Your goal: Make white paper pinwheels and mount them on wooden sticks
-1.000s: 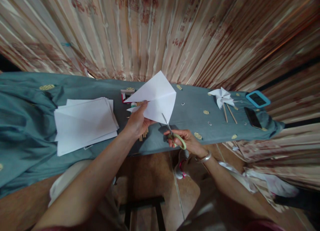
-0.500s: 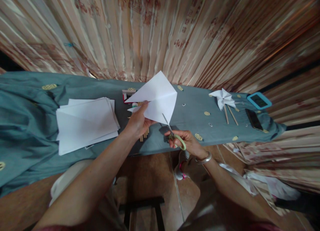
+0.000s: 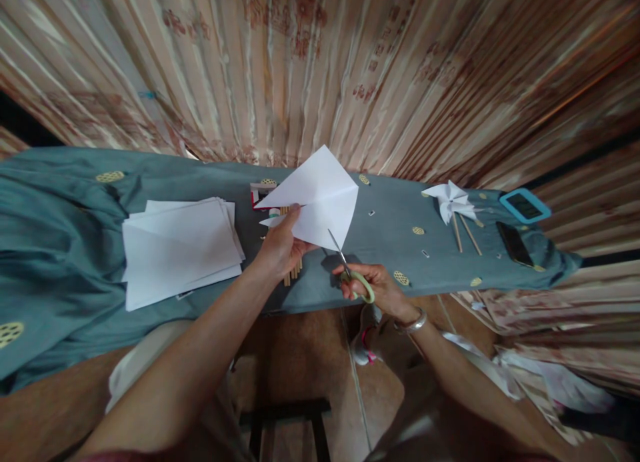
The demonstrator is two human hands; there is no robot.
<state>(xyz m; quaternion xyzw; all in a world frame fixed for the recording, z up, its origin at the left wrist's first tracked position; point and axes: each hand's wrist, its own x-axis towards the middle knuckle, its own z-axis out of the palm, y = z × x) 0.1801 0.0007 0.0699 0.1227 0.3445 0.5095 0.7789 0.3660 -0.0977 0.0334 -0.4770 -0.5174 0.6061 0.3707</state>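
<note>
My left hand [image 3: 286, 245] pinches a white sheet of paper [image 3: 325, 189] above the table, thumb on top and fingers underneath. A slit runs into the sheet from its left side, close to my thumb. My right hand [image 3: 373, 285] is closed around the green handles of a pair of scissors [image 3: 357, 282]. Their blades reach the sheet's lower corner, one blade lying over the paper. Partly hidden beneath the sheet and my left hand are several wooden sticks [image 3: 294, 274] and a red box [image 3: 257, 195].
A stack of white paper [image 3: 183, 252] lies to the left on the green tablecloth [image 3: 385, 242]. To the right are paper pinwheels [image 3: 451, 202] with wooden sticks, a dark phone [image 3: 515, 243] and a blue-framed device [image 3: 525, 205]. A pleated curtain [image 3: 300, 82] hangs behind.
The whole view has shifted slightly, so everything appears a little farther right. Both hands, the paper and the scissors keep nearly the same positions relative to each other.
</note>
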